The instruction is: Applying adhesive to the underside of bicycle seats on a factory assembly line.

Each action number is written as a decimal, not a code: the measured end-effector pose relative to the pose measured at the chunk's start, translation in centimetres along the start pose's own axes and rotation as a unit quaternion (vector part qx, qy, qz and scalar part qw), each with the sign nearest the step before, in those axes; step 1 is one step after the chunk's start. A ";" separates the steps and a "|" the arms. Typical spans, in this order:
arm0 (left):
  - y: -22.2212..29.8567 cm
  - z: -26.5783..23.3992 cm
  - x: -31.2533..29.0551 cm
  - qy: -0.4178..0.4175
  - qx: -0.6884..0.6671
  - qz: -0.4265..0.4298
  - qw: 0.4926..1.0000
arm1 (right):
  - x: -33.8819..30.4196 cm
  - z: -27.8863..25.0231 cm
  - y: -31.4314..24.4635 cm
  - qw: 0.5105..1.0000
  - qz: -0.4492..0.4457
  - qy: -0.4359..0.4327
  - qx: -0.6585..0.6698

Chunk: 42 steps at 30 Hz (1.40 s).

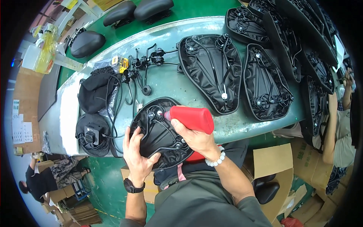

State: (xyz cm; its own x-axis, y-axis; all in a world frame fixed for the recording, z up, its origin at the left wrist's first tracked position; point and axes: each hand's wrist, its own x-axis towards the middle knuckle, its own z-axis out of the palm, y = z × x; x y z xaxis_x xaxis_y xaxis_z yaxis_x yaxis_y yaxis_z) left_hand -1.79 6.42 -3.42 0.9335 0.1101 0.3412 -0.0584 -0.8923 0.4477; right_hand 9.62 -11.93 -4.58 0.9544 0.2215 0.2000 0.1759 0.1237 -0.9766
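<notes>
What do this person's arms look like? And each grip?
Short, dark grey-green sleeves leave the forearms bare. The left grip has no glove, and a round black watch sits at its wrist. The right grip is gloveless too, with a bracelet of mostly white beads.

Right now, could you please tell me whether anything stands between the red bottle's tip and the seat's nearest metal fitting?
Nothing visible: the red bottle in the right hand has its tip beside the fitting on the seat, and the left hand is off left.
</notes>
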 end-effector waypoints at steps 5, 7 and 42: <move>-0.2 0.2 -0.2 -0.001 0.001 -0.001 1.000 | -1.0 -0.8 -0.9 0.994 0.052 0.024 0.092; -0.3 0.2 -0.3 0.004 -0.004 0.006 1.000 | -1.8 -2.1 -1.2 0.993 0.067 0.010 0.093; -1.2 -4.1 -9.2 0.043 -0.611 -0.398 0.683 | -4.0 -6.1 1.7 0.849 0.196 0.035 0.489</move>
State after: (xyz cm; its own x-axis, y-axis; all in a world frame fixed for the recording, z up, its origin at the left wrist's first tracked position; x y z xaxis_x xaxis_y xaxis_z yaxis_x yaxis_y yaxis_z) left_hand -11.71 8.23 -3.71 0.8204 0.4192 -0.3889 0.1548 0.4918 0.8568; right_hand 7.57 -18.49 -7.48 0.9114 0.3772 -0.1645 -0.4105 0.8051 -0.4281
